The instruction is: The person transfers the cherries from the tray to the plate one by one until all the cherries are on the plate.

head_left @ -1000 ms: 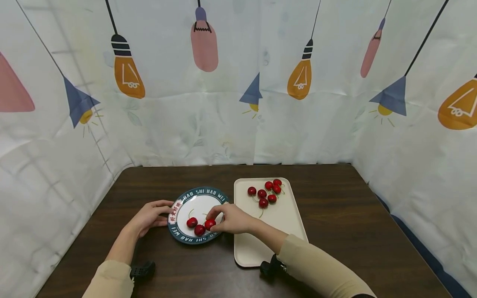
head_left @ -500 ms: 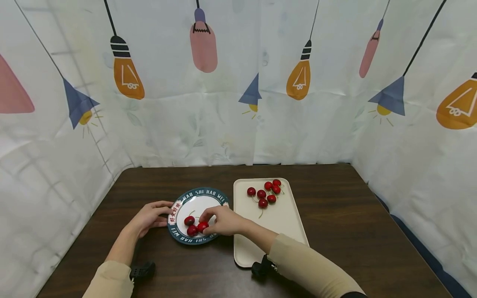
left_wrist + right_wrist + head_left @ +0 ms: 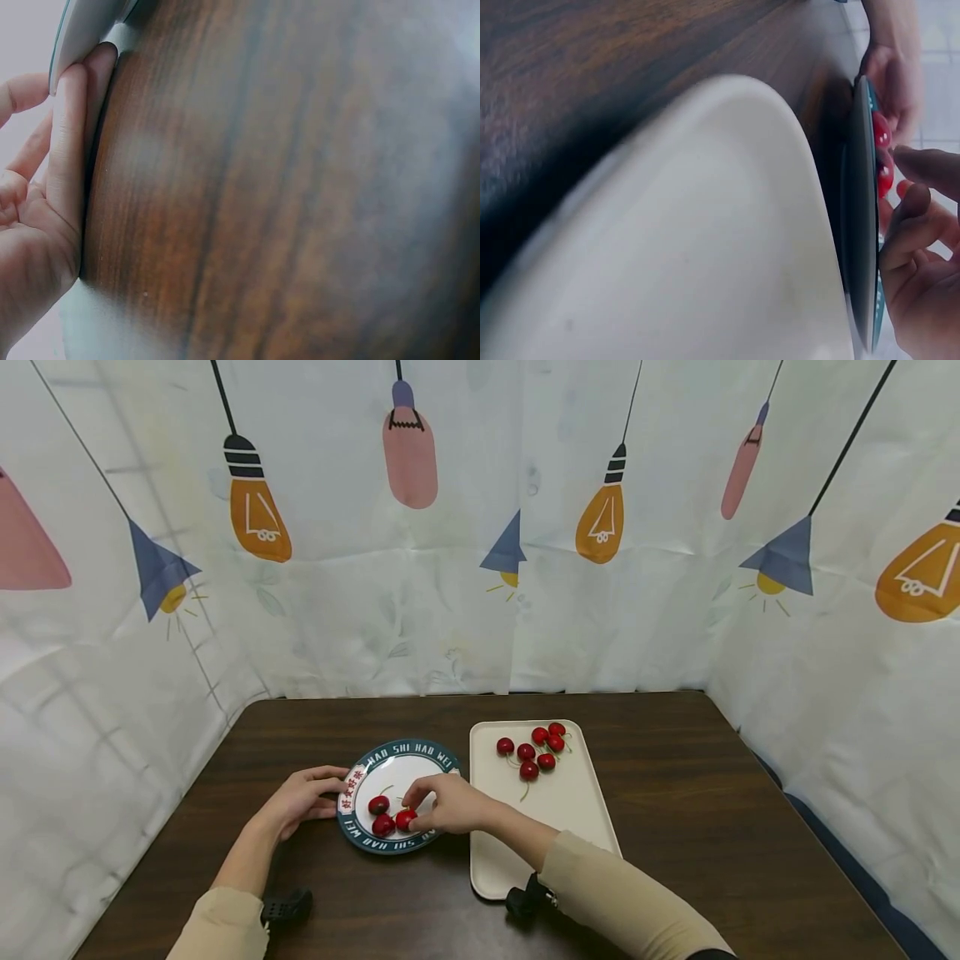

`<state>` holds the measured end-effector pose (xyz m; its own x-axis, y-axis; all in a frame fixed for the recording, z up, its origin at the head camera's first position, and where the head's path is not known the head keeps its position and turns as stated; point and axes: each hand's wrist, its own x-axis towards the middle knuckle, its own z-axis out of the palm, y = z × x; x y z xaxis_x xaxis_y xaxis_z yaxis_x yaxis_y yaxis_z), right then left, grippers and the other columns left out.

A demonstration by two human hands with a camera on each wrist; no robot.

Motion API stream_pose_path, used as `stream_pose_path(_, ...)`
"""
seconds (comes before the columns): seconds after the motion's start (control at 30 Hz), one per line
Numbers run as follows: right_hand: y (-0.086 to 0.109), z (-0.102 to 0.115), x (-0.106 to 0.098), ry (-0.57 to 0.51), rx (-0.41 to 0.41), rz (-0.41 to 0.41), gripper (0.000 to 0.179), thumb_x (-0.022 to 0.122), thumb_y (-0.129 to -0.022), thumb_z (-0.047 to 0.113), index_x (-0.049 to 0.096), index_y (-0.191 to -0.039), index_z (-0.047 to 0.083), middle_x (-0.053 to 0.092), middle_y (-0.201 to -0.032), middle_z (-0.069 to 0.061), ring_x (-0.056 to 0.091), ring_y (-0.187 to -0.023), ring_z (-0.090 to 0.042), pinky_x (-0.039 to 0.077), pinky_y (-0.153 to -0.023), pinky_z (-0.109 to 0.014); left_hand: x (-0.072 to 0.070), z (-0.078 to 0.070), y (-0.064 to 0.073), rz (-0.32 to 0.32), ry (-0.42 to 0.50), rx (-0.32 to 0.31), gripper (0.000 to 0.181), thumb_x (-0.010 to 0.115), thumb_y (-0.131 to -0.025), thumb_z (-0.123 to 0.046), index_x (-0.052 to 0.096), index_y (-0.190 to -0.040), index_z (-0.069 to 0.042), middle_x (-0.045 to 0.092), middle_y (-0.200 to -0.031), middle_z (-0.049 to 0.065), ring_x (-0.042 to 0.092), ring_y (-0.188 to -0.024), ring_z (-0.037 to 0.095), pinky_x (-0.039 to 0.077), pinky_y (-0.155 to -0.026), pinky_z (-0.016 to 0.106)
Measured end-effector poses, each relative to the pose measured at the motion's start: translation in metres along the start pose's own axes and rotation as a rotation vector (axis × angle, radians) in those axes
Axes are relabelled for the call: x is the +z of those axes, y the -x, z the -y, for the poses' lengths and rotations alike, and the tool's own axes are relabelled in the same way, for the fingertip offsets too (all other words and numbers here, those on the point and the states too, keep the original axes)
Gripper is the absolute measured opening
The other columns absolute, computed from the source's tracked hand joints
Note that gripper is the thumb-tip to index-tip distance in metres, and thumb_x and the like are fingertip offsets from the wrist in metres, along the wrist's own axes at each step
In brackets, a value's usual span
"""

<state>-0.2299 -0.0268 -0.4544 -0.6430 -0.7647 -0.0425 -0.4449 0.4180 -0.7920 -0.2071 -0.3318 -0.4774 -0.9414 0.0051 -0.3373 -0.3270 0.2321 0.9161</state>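
A round plate (image 3: 427,748) with a dark teal lettered rim lies on the table, bearing a few red cherries (image 3: 378,805) with stems. My right hand (image 3: 453,803) is over the plate's right half, thumb and forefinger either side of the rightmost cherry (image 3: 406,820), pinching it low beside the other two. At the plate's left rim my left hand (image 3: 300,796) rests its fingertips. The left wrist view shows its nearly straight fingers (image 3: 69,135) against the underside of the plate edge (image 3: 79,37). In the right wrist view, fingers partly hide the pinched cherry.
A cream rectangular tray (image 3: 555,814) stands just right of the plate, under my right forearm. Several stemmed cherries (image 3: 528,771) lie in its far half. The dark wooden table (image 3: 675,793) extends to the right. A curtain printed with lamps (image 3: 450,610) hangs behind and at both sides.
My right hand has moved left over the plate with the cherry, and the other two cherries there have shifted left too. The left hand has stayed at the rim.
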Motion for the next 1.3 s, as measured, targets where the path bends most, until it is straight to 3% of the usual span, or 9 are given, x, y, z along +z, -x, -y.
stream_pose_path(0.53, 0.012, -0.011, -0.021, -0.026, -0.006, -0.055, 0.027, 0.074, -0.094, 0.02, 0.072, -0.118, 0.009, 0.071, -0.105, 0.005, 0.062, -0.093, -0.011, 0.054, -0.078, -0.022, -0.002, -0.002, 0.001, -0.016, -0.002, -0.02, 0.05, 0.066, -0.102, -0.022, 0.055, -0.143, 0.003, 0.064, -0.117, 0.019, 0.07, -0.077, 0.021, 0.061, -0.076, 0.032)
stream_pose_path(0.83, 0.028, -0.019, -0.035, -0.1, 0.031, -0.095, 0.027, 0.072, -0.096, 0.019, 0.071, -0.12, 0.006, 0.068, -0.102, 0.006, 0.059, -0.072, -0.015, 0.055, -0.057, -0.026, 0.0, -0.002, 0.001, -0.019, -0.017, -0.008, 0.052, 0.066, -0.101, -0.024, 0.054, -0.144, 0.003, 0.063, -0.118, 0.02, 0.07, -0.081, 0.022, 0.061, -0.078, 0.032)
stream_pose_path(1.3, 0.053, -0.038, -0.064, -0.175, 0.08, -0.171, 0.027, 0.07, -0.098, 0.022, 0.07, -0.121, 0.007, 0.066, -0.108, -0.002, 0.061, -0.062, -0.022, 0.052, -0.053, -0.029, 0.001, 0.0, 0.001, -0.025, -0.026, -0.01, 0.053, 0.067, -0.101, -0.024, 0.053, -0.144, 0.003, 0.063, -0.118, 0.02, 0.071, -0.081, 0.022, 0.061, -0.078, 0.032)
